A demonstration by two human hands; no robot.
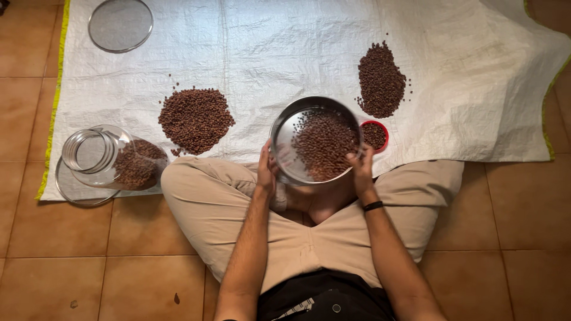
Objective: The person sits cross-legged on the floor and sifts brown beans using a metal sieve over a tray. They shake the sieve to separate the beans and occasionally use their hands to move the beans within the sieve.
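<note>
I sit cross-legged on the floor and hold a round steel pan tilted above my lap. Small brown beans lie heaped toward its right side. My left hand grips the pan's left rim and my right hand grips its lower right rim. A black band circles my right wrist. A small red bowl with a few beans sits just right of the pan, partly hidden behind it.
A white woven sheet covers the tiled floor ahead. Two bean piles lie on it, a left pile and a right pile. A glass jar with beans lies tipped on a round lid at left. A round sieve rests at top left.
</note>
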